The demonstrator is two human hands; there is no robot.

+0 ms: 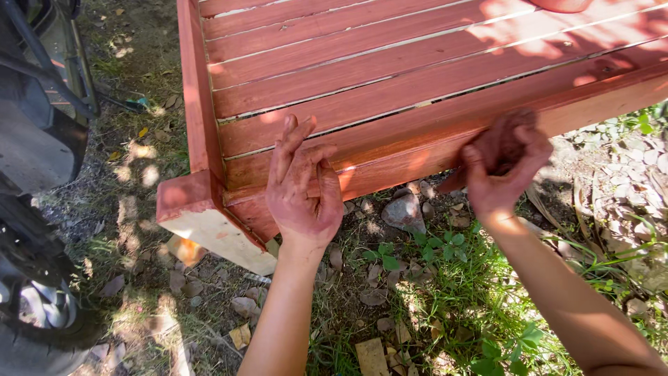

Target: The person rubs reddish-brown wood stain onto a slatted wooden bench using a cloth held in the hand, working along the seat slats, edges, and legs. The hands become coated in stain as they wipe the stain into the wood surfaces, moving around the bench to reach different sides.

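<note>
Filling most of the top of the view is a big wooden frame of flat slats, stained red-brown (390,76), lying tilted on the ground. Its long front rail runs from the lower left up to the right, and sun and shade make patches on it. At the left corner a short square wooden leg with a bare pale end (209,226) sticks out toward the camera.

On the far left is part of a dark vehicle with a black rubber tyre (35,306), only partly seen.

Under the frame the ground (139,306) is dirt with dry brown leaves, green grass and small leafy weeds (445,278). A grey stone (405,211) lies just below the front rail, between the two hands. A pale flat scrap (371,356) lies in the grass near the bottom edge.

The left hand (303,188) is flat and spread wide, holding nothing. Its palm and fingers are smeared red-brown, and its fingers rest against the front rail near the corner.

The right hand (504,167) is curled tight around a small crumpled cloth wad soaked in red-brown stain (504,139). The wad is pressed on the outer face of the front rail, well to the right of the left hand.
</note>
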